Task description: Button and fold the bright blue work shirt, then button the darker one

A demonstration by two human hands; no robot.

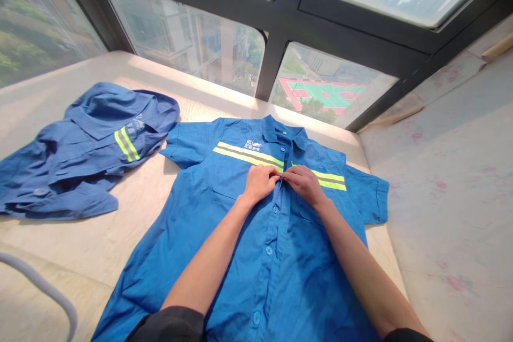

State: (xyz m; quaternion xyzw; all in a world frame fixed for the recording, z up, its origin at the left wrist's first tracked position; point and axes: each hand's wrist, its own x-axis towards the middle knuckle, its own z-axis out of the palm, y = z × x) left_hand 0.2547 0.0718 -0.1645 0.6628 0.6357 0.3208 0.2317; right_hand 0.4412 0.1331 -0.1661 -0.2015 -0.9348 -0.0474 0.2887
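Note:
A blue short-sleeved work shirt [244, 224] lies spread face up, its collar toward the window and yellow-and-grey reflective bands across the chest. My left hand [262, 179] pinches the front placket at chest height, just below the band. Against it, my right hand [302, 180] pinches the other edge of the placket, and the fingertips of both hands almost meet. Whatever button sits between them is hidden by the fingers. Further down the placket, a button [269, 250] and others show, with the two front edges lying side by side.
A second, darker blue work garment [96, 144] lies crumpled at the left on the pale stone sill [72, 246]. A grey cable [44, 283] curves at the lower left. Dark-framed windows rise behind, and a flower-patterned wall [444, 197] bounds the right.

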